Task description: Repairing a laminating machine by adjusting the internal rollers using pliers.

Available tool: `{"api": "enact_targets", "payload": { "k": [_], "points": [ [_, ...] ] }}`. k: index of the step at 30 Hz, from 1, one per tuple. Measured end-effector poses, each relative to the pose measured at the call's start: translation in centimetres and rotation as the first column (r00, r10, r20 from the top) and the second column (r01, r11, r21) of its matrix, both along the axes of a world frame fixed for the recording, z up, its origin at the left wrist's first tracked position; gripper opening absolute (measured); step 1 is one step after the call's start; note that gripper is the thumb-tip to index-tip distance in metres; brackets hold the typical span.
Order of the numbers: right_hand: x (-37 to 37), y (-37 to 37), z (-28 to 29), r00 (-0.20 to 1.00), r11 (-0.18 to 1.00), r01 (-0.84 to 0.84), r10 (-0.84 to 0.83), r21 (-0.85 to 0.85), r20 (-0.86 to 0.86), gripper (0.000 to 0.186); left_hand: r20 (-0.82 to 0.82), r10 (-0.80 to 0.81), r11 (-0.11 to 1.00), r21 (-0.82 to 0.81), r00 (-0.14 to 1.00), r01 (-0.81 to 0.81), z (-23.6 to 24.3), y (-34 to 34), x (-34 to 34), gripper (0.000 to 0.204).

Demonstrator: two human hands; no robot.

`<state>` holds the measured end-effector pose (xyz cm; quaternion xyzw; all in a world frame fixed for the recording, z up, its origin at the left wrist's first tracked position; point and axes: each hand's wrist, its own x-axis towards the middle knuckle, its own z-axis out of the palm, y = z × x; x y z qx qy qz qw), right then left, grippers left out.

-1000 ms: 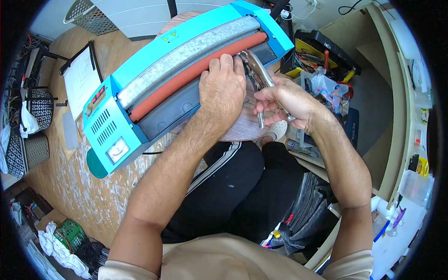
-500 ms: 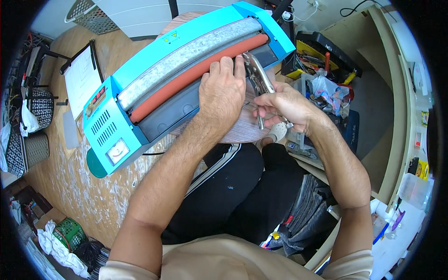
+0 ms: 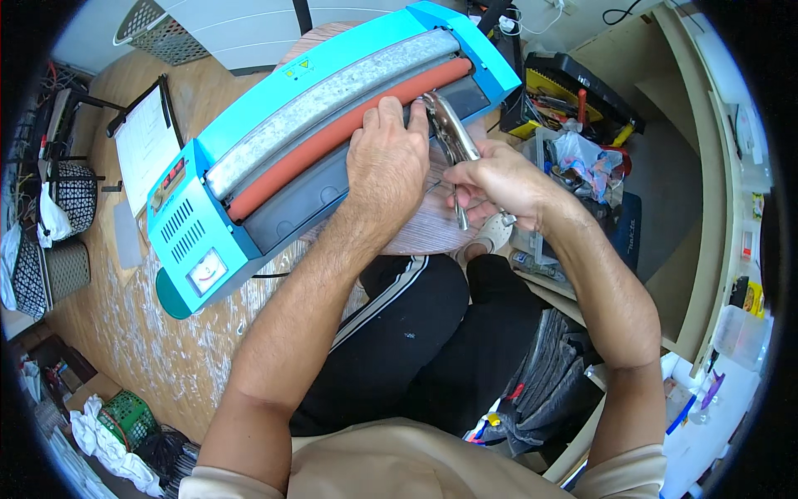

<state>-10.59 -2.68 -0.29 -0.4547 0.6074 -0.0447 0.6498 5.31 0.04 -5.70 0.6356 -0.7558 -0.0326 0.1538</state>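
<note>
A turquoise roller machine (image 3: pixel 218 154) with a silver roller (image 3: pixel 324 91) and a red roller (image 3: pixel 291 162) sits tilted on a round wood-grain top (image 3: pixel 416 237). My left hand (image 3: pixel 385 158) has its fingers curled together at the red roller, on the machine's front strip; what they grip is hidden. Beside them, metal locking pliers (image 3: pixel 449 121) have their jaws at that roller, toward its right end. My right hand (image 3: pixel 503 179) is closed round the pliers' handles, the lower handle hanging below the fingers.
An open black toolbox (image 3: pixel 573 71) and a clear bin of bagged items (image 3: pixel 582 166) are on the right, beside a cream cabinet frame (image 3: pixel 690 316). A clipboard with paper (image 3: pixel 141 137) and baskets (image 3: pixel 71 274) are on the left. My legs are below the machine.
The machine, both my hands and the pliers have shifted slightly toward the left. The grip of my right hand on the pliers looks much the same.
</note>
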Motion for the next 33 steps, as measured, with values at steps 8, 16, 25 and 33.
{"api": "enact_targets", "payload": {
  "k": [8, 16, 25, 33],
  "points": [
    [0.8, -0.1, 0.2, 0.967, 0.972, -0.195, 0.169, -0.128, -0.188, 0.010, -0.017, 0.020, 0.999, 0.046, 1.000, -0.020, 0.2, 0.0, 0.0, 0.050],
    [1.2, -1.5, 2.0, 0.932, 0.961, -0.277, 0.267, -0.007, -0.245, 0.012, -0.026, 0.029, 0.999, 0.030, 0.999, -0.028, 0.0, 0.0, 0.0, 0.050],
    [1.2, -1.4, 0.7, 0.912, 0.944, -0.313, 0.269, -0.102, -0.308, 0.013, -0.024, 0.032, 0.999, -0.009, 0.999, -0.032, -0.2, 0.0, 0.0, 0.035],
    [0.9, -0.6, -0.1, 0.973, 0.970, -0.124, 0.078, -0.208, -0.219, 0.013, -0.043, 0.052, 0.998, -0.041, 0.998, -0.054, -0.4, 0.1, -0.1, 0.035]
  ]
}}
